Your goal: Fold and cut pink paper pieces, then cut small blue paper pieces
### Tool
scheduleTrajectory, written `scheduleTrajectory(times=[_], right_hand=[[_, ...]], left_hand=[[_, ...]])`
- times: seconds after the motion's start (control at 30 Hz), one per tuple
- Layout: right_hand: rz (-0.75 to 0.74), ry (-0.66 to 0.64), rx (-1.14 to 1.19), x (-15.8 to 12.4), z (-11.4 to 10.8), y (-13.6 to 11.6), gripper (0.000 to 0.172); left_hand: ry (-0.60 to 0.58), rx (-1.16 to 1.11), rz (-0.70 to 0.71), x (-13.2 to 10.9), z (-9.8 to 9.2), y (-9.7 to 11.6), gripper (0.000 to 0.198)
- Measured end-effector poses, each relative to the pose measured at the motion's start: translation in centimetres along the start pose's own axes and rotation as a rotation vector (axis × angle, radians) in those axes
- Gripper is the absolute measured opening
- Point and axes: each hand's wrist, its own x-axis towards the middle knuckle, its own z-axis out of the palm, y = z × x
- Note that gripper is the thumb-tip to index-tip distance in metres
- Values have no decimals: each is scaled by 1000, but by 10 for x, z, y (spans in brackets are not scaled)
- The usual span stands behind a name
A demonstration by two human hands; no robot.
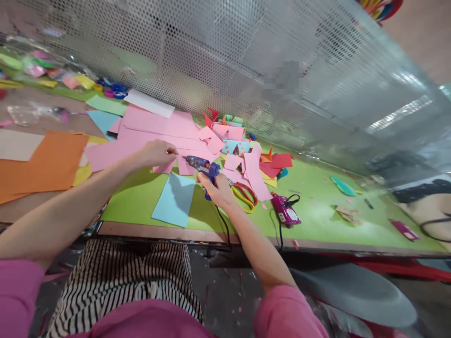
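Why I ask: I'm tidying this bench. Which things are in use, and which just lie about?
In use: blue glue gun, in the grip of the right hand; pink paper under the left hand.
Lying about: scissors; purple glue gun; light blue sheet; orange sheets.

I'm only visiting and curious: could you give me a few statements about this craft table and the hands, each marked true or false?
1. The right hand grips a blue glue gun. True.
2. The left hand holds a pencil. False: its fingers touch pink paper.
3. Scissors lie on the table just right of the right hand. True.
4. The light blue sheet hangs on the perforated screen. False: it lies flat on the green mat.
5. The glue gun's nozzle points toward the left hand. True.
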Motion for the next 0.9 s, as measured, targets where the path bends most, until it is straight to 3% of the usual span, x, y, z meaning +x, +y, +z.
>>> scheduleTrajectory(times=[0.27,0.9], right_hand=[[-114,67,-114,-1,4,-9,38],[-105,53,-130,0,8,-8,35]], left_hand=[[-19,-29,-23,0,2,0,38],[-40,-185,10,-3,4,1,34]])
